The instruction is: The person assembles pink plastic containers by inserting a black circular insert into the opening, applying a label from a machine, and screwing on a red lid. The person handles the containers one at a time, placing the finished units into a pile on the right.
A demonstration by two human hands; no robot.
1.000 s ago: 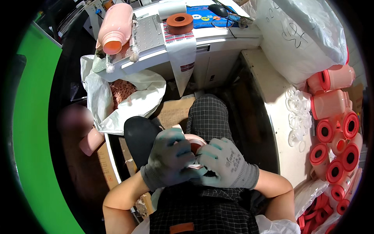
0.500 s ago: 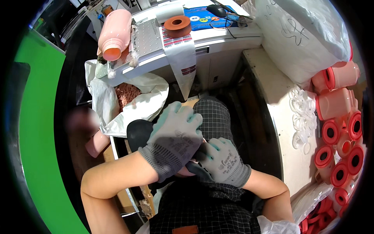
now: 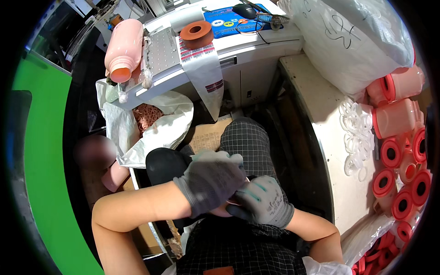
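Both my hands wear grey knit gloves and meet over my lap. Between them is a smooth pink object, mostly covered by the gloves, so its kind does not show. My left hand is closed over its upper part, fingers curled toward my right hand. From the right side, my right hand is wrapped round it, thumb and fingers bent. A bit of pale edge shows where the two gloves come together. My checked apron and a black knee lie just beyond.
A pink bottle lies on the white machine ahead, beside a brown tape roll and a label strip. White rings and several red-rimmed pink bottles are at right. A white sack stands at left.
My left hand has come down and slightly right, closer over the pink object. My right hand has dropped a little. The whole view has shifted slightly.
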